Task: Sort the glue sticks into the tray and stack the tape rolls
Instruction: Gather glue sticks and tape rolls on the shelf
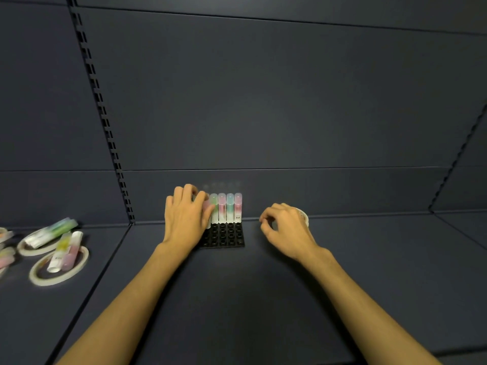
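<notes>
A black tray (226,239) with rows of round holes sits on the dark shelf near the back wall. Several pastel-capped glue sticks (226,208) stand upright in its back row. My left hand (184,219) grips one more glue stick (208,205) at the left end of that row. My right hand (286,227) is to the right of the tray, its fingers curled over a pale tape roll (303,216) that is mostly hidden behind it. At the far left, loose glue sticks (66,252) lie across flat tape rolls (59,267).
A slotted upright post (105,127) divides the left shelf bay from the middle one. The back wall (263,101) stands just behind the tray. More glue sticks and tape rolls (5,248) are cut off by the left edge.
</notes>
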